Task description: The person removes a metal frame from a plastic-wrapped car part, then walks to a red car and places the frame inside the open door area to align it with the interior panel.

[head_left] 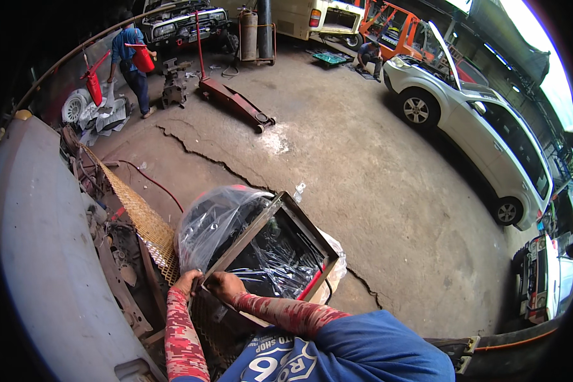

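Under plastic, tools seemingly blurred.

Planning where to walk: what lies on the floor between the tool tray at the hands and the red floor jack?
In the head view, mostly bare cracked concrete lies between the tool tray and the red floor jack; a small clear plastic scrap sits near the tray.
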Demonstrator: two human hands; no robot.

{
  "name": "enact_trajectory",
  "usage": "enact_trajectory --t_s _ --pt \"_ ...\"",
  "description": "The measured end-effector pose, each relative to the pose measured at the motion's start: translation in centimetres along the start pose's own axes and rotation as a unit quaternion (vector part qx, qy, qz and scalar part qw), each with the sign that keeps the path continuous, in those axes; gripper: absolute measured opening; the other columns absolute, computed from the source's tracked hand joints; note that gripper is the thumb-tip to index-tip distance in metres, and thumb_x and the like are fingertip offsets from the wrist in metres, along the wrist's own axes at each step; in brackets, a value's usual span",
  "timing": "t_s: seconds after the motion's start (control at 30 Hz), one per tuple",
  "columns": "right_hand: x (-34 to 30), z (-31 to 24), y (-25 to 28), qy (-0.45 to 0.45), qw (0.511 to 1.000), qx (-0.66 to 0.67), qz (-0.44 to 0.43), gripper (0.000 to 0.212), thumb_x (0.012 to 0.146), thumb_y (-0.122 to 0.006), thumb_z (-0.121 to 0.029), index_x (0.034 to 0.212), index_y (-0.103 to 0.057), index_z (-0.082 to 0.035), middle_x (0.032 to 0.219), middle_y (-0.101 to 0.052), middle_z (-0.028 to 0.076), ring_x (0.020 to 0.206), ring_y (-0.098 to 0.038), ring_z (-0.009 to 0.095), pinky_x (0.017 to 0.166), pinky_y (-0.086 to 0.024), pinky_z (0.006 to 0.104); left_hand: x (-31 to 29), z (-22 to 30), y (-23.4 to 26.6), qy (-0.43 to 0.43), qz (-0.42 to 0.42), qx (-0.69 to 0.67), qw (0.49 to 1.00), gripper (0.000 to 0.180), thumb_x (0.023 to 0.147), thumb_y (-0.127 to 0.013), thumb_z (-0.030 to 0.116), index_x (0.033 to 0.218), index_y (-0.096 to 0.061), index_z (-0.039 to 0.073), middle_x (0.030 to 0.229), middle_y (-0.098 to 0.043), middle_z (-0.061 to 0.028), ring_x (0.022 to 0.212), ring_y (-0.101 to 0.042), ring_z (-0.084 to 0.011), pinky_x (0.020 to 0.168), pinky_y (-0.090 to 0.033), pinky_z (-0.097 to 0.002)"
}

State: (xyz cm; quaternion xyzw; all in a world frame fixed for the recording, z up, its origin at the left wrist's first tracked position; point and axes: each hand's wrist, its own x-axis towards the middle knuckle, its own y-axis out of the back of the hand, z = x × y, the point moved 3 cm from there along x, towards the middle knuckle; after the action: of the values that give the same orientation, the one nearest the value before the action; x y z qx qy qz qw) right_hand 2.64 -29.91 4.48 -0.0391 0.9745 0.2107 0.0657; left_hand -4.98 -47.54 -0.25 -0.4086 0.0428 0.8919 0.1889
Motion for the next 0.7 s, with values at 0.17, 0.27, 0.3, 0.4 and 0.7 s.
enact_trajectory --t_s 0.17,0.27,0.3,0.4,0.7 --pt "-0.2 -0.2 -0.3 0.043 0.997 -0.023 0.056 0.022 0.083 -0.067 -0.024 0.096 -0.067 -0.007 0.092 -0.068 0.018 0.09 -0.066 0.036 0.076 -0.051 0.0439 0.8 -0.1 0.3 0.072 -0.029 0.001 0.997 0.015 0.079 -0.063 0.029 0.077 -0.066 0.015 0.064 -0.062 0.004 0.05 -0.052 -0.0103 0.039 -0.028 -0.0247" --pt "-0.6 0.1 -0.6 0.036 0.998 -0.047 0.037 0.022 0.083 -0.066 -0.023 0.096 -0.067 -0.006 0.093 -0.067 0.018 0.09 -0.065 0.037 0.076 -0.051 0.0444 1.1 0.7 0.3 0.071 -0.052 0.095 0.992 0.015 0.081 -0.064 0.026 0.076 -0.067 0.013 0.063 -0.062 0.0031 0.047 -0.05 -0.0096 0.039 -0.027 -0.0237" --pt "-0.6 0.2 -0.7 0.028 0.998 -0.06 0.018 0.022 0.083 -0.066 -0.023 0.097 -0.066 -0.006 0.094 -0.067 0.018 0.09 -0.065 0.037 0.076 -0.051 0.0444 1.2 1.0 0.3 0.079 -0.062 0.105 0.989 0.015 0.081 -0.064 0.026 0.076 -0.068 0.012 0.062 -0.062 0.0028 0.047 -0.05 -0.0095 0.038 -0.027 -0.0238" --pt "-0.4 0.0 -0.5 0.072 0.995 -0.052 0.052 0.022 0.083 -0.065 -0.023 0.097 -0.066 -0.006 0.095 -0.067 0.018 0.09 -0.065 0.037 0.076 -0.051 0.0447 1.6 1.6 0.4 0.112 -0.088 0.123 0.982 0.016 0.083 -0.066 0.024 0.076 -0.066 0.01 0.062 -0.058 0.0013 0.046 -0.049 -0.0092 0.037 -0.027 -0.0241" --pt "-0.3 0.5 -0.5 0.045 0.996 -0.063 0.035 0.025 0.085 -0.064 -0.028 0.098 -0.063 -0.006 0.095 -0.065 0.018 0.09 -0.064 0.037 0.076 -0.051 0.0453 2.8 1.9 0.7 0.119 -0.145 0.154 0.97 0.016 0.084 -0.066 0.024 0.08 -0.065 0.009 0.062 -0.058 0.001 0.047 -0.049 -0.009 0.037 -0.027 -0.0234"
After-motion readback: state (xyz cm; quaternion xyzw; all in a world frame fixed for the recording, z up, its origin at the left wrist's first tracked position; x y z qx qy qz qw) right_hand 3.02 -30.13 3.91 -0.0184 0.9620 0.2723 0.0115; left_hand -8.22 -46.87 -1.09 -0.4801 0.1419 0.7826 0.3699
